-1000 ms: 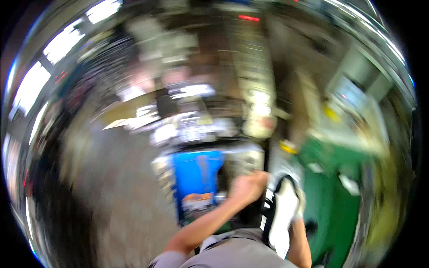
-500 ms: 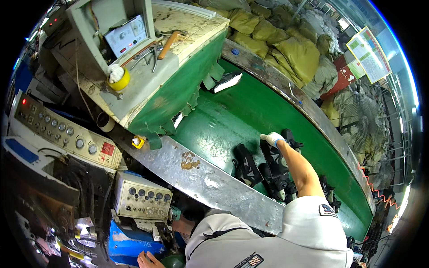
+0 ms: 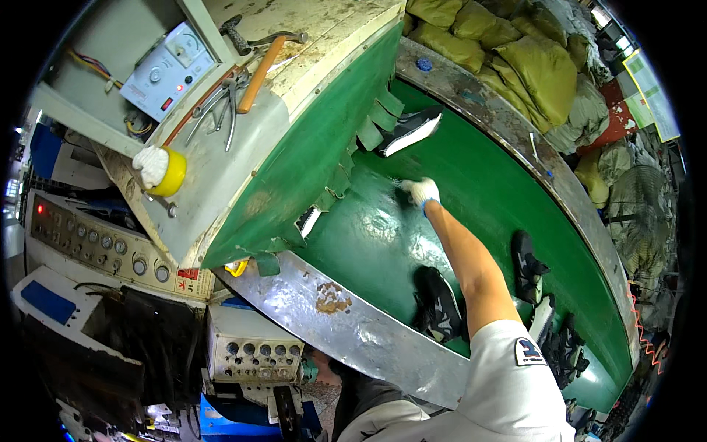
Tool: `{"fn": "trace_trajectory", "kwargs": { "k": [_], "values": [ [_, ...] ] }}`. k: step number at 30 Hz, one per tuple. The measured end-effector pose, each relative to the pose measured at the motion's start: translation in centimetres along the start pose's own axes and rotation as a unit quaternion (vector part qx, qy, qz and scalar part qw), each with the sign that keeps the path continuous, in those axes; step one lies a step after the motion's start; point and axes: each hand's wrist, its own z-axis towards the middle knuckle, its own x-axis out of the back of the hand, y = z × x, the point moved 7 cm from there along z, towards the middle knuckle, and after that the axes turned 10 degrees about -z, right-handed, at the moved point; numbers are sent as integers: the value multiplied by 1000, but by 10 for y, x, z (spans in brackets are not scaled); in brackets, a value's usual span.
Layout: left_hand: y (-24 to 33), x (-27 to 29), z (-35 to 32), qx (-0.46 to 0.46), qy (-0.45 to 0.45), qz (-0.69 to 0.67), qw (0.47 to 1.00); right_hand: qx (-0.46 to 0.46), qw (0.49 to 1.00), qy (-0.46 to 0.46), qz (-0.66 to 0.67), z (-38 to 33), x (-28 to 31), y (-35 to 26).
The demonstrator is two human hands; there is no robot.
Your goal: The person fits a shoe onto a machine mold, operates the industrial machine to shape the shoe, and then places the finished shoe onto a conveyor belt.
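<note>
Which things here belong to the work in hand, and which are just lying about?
In hand:
- right hand, gloved, stretched over the green belt
- black shoe with white sole, nearest to it, at the flap curtain
- black shoes lower on the belt

Lying about:
- hammer and pliers on the machine top
- yellow cup
- olive sacks
- control panel

Factory floor for shoes, a green conveyor belt (image 3: 486,199) across the centre with black shoes (image 3: 438,303) on it, a grey control panel (image 3: 103,243) with knobs at left, a hammer (image 3: 261,62) at upper centre, olive sacks (image 3: 515,51) at upper right
</note>
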Motion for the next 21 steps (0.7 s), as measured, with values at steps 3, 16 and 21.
{"fn": "trace_trajectory", "kwargs": {
  "k": [3, 16, 21],
  "values": [
    [16, -2, 8, -2, -7, -36, 999, -84, 993, 86, 13, 54, 2, -37],
    [8, -14, 8, 7, -28, 84, 996, -112, 952, 37, 282, 116, -20, -72],
    [-92, -16, -34, 116, -12, -95, 989, 24, 841, -251, 479, -30, -5, -116]
  ]
}}
